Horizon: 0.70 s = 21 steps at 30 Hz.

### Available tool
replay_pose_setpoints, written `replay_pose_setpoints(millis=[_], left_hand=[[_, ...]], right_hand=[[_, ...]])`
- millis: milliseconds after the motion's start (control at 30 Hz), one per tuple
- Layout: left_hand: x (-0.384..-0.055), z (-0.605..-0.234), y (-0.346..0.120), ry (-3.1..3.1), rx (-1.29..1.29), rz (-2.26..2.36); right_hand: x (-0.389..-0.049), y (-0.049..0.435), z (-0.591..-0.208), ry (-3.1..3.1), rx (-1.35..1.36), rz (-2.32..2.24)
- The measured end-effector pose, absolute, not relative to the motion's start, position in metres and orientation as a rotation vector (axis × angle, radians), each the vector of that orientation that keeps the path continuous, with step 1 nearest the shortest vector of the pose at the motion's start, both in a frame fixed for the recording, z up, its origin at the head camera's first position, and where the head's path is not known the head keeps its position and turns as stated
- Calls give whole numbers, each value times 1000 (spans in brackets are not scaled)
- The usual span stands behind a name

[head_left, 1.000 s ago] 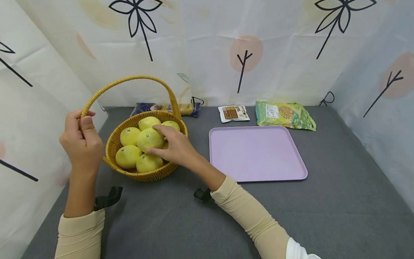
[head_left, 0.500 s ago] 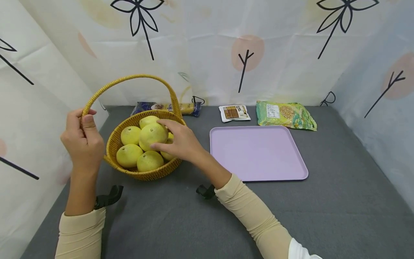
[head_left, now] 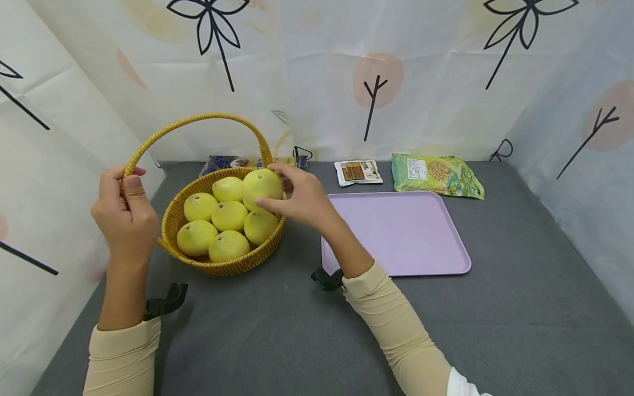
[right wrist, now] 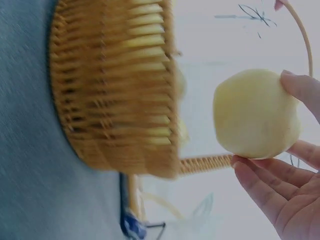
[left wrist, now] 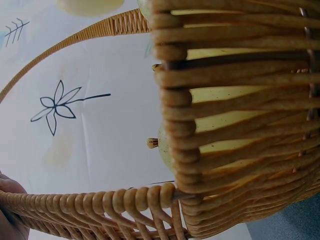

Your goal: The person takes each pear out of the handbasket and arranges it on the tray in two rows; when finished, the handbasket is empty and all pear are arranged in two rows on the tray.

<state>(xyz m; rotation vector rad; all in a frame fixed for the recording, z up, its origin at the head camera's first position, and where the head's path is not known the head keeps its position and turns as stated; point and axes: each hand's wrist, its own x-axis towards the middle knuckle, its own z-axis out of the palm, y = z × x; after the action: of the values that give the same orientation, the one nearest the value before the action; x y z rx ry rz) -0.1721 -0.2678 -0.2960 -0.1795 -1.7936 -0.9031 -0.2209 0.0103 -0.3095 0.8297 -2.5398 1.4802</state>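
Note:
A yellow wicker basket [head_left: 238,268] of round yellow-green fruit [head_left: 196,238] sits on the left part of the table. My left hand [head_left: 124,212] grips the left side of its arched handle [head_left: 198,118]. Between thumb and fingers, my right hand [head_left: 308,199] holds one round yellow-green fruit [head_left: 261,188] near the basket's right rim, beside the foot of the handle. The right wrist view shows this fruit [right wrist: 255,115] above the rim level, the thumb on one side and fingertips on the other. Several others stay in the basket, seen through the weave in the left wrist view.
A pale purple tray [head_left: 396,236] lies to the right of the basket. Along the back are a blue and yellow packet [head_left: 223,163], partly behind the basket, a small white and brown packet [head_left: 358,172] and a green and yellow bag [head_left: 438,175]. Printed cloth walls surround the table.
My right hand has lifted the fruit from the top of the pile and moved it right and back toward the rim. The left hand keeps its grip on the handle.

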Motion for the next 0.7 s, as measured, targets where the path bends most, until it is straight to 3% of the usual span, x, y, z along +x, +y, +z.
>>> replay_pose_setpoints(millis=[700], left_hand=[[-165, -288, -258, -1796, -181, -887]], right_hand=[[-247, 94, -309, -2801, 705, 1485]])
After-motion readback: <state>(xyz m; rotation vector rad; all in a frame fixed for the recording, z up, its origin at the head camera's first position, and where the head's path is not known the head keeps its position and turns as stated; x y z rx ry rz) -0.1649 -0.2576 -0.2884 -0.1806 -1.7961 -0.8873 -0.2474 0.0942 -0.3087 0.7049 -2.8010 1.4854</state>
